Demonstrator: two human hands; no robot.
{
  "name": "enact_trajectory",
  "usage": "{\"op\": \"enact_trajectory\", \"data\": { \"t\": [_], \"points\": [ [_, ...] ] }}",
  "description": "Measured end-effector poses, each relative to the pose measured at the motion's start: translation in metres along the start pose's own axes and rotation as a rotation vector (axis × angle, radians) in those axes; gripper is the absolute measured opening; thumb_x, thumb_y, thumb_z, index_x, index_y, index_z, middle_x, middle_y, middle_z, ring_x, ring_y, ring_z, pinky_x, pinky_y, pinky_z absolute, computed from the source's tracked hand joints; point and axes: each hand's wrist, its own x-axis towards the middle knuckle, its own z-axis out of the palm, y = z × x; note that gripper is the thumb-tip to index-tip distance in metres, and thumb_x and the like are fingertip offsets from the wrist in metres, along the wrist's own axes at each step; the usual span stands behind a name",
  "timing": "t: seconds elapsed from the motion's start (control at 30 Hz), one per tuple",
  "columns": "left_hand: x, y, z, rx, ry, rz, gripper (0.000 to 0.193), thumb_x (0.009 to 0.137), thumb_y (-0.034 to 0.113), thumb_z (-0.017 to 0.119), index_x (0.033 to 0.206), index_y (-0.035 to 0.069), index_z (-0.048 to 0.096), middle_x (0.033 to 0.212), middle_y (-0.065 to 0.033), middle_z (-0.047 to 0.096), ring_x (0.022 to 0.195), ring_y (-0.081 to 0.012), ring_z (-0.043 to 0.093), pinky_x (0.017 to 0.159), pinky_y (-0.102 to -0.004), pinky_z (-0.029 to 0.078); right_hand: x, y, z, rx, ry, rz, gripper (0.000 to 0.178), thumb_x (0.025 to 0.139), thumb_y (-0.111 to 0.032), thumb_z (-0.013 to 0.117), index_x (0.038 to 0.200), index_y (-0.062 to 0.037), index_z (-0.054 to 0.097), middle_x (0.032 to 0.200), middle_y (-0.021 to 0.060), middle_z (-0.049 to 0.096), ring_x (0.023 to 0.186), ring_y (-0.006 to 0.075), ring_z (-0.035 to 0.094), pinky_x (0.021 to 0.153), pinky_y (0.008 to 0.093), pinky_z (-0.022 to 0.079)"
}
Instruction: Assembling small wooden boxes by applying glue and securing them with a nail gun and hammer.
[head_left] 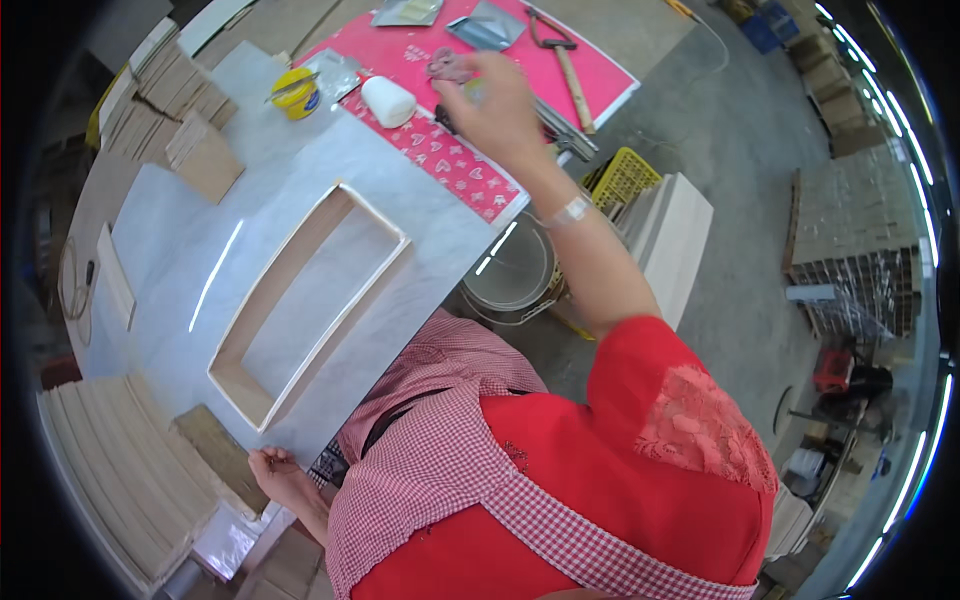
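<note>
My right hand (pixel 500 108) reaches over the pink sheet at the far side of the table. Its thumb and fingers are apart, beside a crumpled pinkish-grey rag (pixel 448 65); whether the fingertips touch the rag I cannot tell. A small greenish-yellow patch shows between thumb and fingers. My left hand (pixel 282 474) is at the table's near edge, fingers curled together; what they hold, if anything, is hidden. Just beyond it lies a long four-sided wooden frame (pixel 256 285) with a curved side and pale edges, resting on the table (pixel 185 260).
A white roll (pixel 388 102), a yellow tub (pixel 295 94) with a stick across it, and a hammer (pixel 573 88) lie at the far side. Wooden blocks (pixel 205 157) and stacked boards (pixel 130 470) stand left. Right, below the table, are a lidded bucket (pixel 508 265) and yellow crate (pixel 627 178).
</note>
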Motion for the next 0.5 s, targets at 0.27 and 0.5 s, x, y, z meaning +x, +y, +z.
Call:
{"op": "enact_trajectory", "data": {
  "t": [0.27, 0.5],
  "points": [
    [0.017, 0.0, 0.025, -0.103, 0.132, 0.096, 0.036, 0.103, 0.031, 0.052, 0.072, 0.013, 0.045, 0.063, 0.0016, 0.042, 0.053, -0.0088, 0.039, 0.048, -0.023, 0.033, -0.155, 0.058, -0.248, -0.954, -0.189, 1.128, 0.087, 0.073, -0.063, 0.072, 0.13, -0.0002, 0.055, 0.129, 0.0245, 0.056, 0.122, 0.0385, 0.054, 0.098, 0.047, 0.047],
    [0.006, -0.001, 0.019, -0.108, 0.011, 0.028, 0.04, 0.102, 0.035, 0.054, 0.07, 0.014, 0.042, 0.061, 0.0028, 0.038, 0.051, -0.0081, 0.035, 0.047, -0.0233, 0.03, -0.198, 0.054, -0.255, -0.706, -0.177, 1.378, 0.102, 0.068, -0.067, 0.075, 0.136, 0.0014, 0.043, 0.138, 0.0288, 0.044, 0.128, 0.0443, 0.047, 0.102, 0.0529, 0.043]
  ]
}}
